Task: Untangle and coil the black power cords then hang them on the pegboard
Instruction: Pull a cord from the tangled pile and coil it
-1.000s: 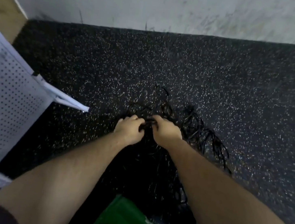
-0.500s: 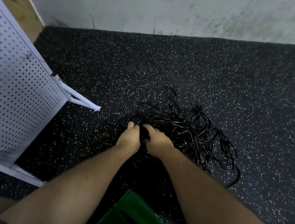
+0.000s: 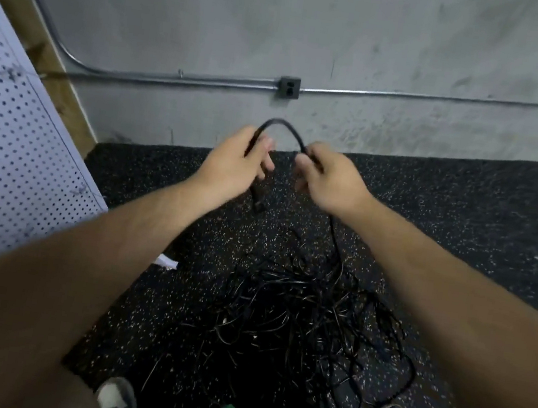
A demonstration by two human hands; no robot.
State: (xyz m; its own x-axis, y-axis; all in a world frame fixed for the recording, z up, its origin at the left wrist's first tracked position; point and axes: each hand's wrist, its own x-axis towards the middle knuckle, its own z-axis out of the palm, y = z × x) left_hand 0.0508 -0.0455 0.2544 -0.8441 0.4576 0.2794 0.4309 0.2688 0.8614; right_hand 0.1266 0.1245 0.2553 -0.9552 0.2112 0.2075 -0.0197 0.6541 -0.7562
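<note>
The grey wall (image 3: 355,25) fills the top of my view, and the speckled floor (image 3: 466,214) lies under it. The pegboard (image 3: 9,150) stands at my left; the part I see carries no cord. On the floor, in front of my shoes (image 3: 117,400), lies the pile (image 3: 306,319) of black cords, all tangled.

A second ago both my hands were down in this pile. Now they are raised above it, in front of the wall. My left hand (image 3: 232,160) grips one cord (image 3: 282,124) with the fingers curled round it. My right hand (image 3: 330,178) pinches the same cord a little further along, so it makes a small arch between them. From the right hand the cord runs down into the pile. The plug (image 3: 258,202) hangs just below my left hand.

I judge that one end is now found, so the pulling out of the first cord can begin. Coiling and hanging are not yet started.
</note>
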